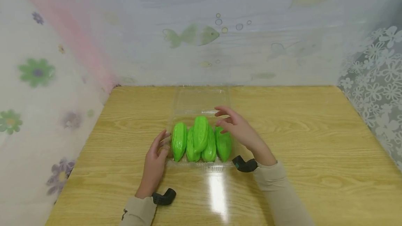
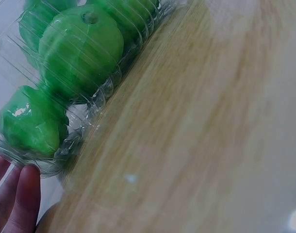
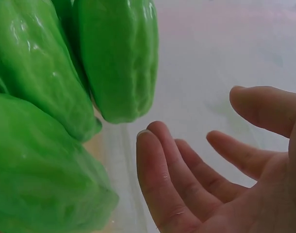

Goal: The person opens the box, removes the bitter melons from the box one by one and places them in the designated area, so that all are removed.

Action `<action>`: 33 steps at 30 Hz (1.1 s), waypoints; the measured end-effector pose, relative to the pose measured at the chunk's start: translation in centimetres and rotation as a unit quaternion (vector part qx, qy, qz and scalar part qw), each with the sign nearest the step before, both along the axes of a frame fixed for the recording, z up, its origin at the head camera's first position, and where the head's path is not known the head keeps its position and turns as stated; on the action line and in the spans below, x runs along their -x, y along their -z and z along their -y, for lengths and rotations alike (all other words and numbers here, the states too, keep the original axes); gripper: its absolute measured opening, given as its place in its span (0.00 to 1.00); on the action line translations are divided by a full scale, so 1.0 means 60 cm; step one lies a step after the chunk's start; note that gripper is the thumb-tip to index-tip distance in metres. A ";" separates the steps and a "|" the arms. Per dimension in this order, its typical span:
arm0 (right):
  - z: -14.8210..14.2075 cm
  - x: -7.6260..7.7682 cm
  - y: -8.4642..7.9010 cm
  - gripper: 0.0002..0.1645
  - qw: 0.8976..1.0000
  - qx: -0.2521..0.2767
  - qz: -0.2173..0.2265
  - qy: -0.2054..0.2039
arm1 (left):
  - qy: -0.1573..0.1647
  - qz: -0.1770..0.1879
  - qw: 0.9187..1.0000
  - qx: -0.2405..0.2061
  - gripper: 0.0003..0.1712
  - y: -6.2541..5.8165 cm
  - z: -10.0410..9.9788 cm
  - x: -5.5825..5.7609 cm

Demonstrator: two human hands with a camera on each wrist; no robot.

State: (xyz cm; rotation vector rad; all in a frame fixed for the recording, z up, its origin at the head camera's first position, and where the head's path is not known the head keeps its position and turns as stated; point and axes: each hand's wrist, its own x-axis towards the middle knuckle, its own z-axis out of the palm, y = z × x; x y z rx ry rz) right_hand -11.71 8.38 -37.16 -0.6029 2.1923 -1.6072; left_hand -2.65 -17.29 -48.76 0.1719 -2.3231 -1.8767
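Note:
Several bright green, ridged gourds that look like bitter melons lie in a clear plastic clamshell box. One gourd rests on top of two others. At the box's left side is my left hand, its relaxed fingertips right at the wall. The left wrist view shows those fingers by a lower corner of the box. My right hand hovers over the box's right part, above the rightmost gourd. Its fingers are spread and slightly bent, with nothing held.
Behind the gourds, the raised clear lid leans toward the far table edge. The wood-grain table extends on both sides of the box. A fish-patterned curtain hangs at the back. Dark wrist-worn devices sit near both sleeves.

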 end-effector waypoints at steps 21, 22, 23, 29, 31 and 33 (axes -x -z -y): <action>0.031 -0.004 0.036 0.30 0.994 -0.093 -0.042 -0.030 | 0.012 -0.018 1.000 -0.022 0.28 -0.047 -0.014 -0.011; 0.032 -0.001 0.044 0.30 0.994 -0.097 -0.047 -0.032 | 0.011 -0.017 1.000 -0.022 0.28 -0.047 -0.014 -0.011; 0.033 0.001 0.052 0.30 0.993 -0.099 -0.052 -0.035 | 0.011 -0.016 1.000 -0.023 0.28 -0.046 -0.014 -0.011; 0.042 -0.005 0.065 0.35 0.988 -0.121 -0.077 -0.058 | 0.006 -0.009 1.000 -0.027 0.27 -0.037 -0.012 -0.010; 0.045 -0.008 0.065 0.36 0.986 -0.132 -0.084 -0.060 | 0.004 -0.006 1.000 -0.027 0.27 -0.029 -0.009 -0.007; 0.048 -0.010 0.064 0.37 0.984 -0.142 -0.093 -0.059 | 0.003 -0.008 1.000 -0.024 0.27 -0.020 -0.006 -0.004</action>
